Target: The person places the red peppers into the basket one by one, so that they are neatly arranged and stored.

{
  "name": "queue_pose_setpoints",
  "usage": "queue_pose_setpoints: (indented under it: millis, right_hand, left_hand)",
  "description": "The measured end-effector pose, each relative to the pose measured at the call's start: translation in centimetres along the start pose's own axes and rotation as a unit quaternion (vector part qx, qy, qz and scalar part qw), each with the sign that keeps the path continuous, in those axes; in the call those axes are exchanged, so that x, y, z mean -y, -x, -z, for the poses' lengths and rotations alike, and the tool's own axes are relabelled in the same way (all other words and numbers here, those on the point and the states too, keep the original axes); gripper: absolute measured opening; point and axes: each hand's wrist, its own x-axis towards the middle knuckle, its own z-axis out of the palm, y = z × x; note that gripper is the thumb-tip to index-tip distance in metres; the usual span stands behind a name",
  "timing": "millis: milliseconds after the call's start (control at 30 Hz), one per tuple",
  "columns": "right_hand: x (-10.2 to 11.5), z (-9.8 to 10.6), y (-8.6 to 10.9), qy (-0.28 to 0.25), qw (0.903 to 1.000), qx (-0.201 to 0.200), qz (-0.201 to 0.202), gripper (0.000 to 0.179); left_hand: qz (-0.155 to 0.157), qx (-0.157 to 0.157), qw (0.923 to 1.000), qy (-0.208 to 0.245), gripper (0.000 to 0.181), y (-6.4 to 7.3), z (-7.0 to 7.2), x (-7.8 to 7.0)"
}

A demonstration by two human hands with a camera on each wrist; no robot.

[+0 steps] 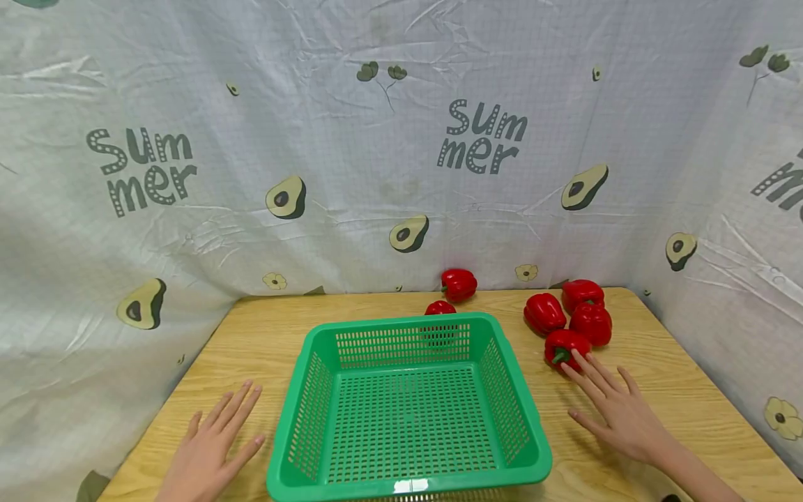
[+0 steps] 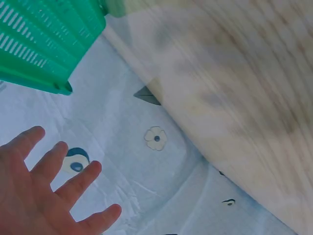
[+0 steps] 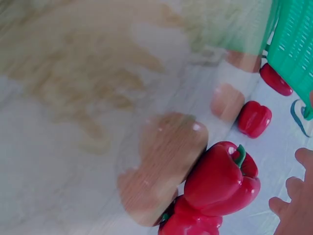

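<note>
A green plastic basket (image 1: 408,425) with slotted walls stands on the table between the two hands, and its inside is bare. My left hand (image 1: 210,446) hovers left of it, fingers spread and holding nothing. To the basket's right, my right hand (image 1: 621,415) stretches out, its fingertips overlapping the nearest red bell pepper (image 1: 560,343) in the head view. Behind that one sit more red peppers in a cluster, among them a pepper (image 1: 544,312) on the left and another (image 1: 591,323) on the right. The right wrist view shows a pepper (image 3: 215,183) with its green stem.
Beyond the basket, a red pepper (image 1: 459,284) lies near the table's back edge, and a second pepper (image 1: 440,307) is partly hidden by the basket rim. A white cloth (image 1: 351,139) printed with avocados hangs around the wooden table (image 1: 263,341) at the back and sides.
</note>
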Motion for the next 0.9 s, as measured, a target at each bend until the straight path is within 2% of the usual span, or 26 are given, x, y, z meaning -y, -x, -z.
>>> queue_pose_setpoints:
  millis: [133,233,367,467,600,667,800,900]
  right_hand:
    - [-0.1,0.1,-0.4,-0.004,0.9997,-0.022,0.012,0.07]
    - [-0.1,0.1,-0.7,-0.003,0.9991,-0.037,0.022,0.069]
    - [-0.2,0.1,-1.2,0.0,0.9981,-0.052,0.034,0.068]
    - [-0.4,0.1,-1.5,0.0,0.9971,-0.062,0.044,0.068]
    - [-0.8,0.2,-2.0,-0.004,0.996,-0.069,0.056,0.072]
    - [-1.1,0.2,-2.2,-0.006,0.9952,-0.075,0.063,0.073]
    - [-1.8,0.2,-2.7,-0.003,0.9929,-0.091,0.076,0.06]
    - [-2.2,0.3,-3.1,0.002,0.9913,-0.102,0.083,0.07]
  left_hand:
    - [-0.041,-0.051,0.9978,-0.012,0.071,0.3,0.1,-1.0]
    - [-0.084,-0.094,0.9917,-0.026,0.075,0.6,0.0,-1.8]
    - [-0.12,-0.123,0.9844,-0.041,0.079,0.8,-0.3,-2.8]
    - [-0.133,-0.129,0.9817,-0.045,0.081,1.1,-0.5,-3.4]
    - [-0.134,-0.127,0.9812,-0.057,0.085,1.4,-0.7,-4.3]
    - [-0.123,-0.119,0.9833,-0.062,0.088,1.6,-0.7,-4.8]
    - [-0.097,-0.096,0.9882,-0.068,0.09,1.7,-0.8,-5.6]
    - [-0.084,-0.08,0.9908,-0.07,0.089,1.7,-0.9,-6.0]
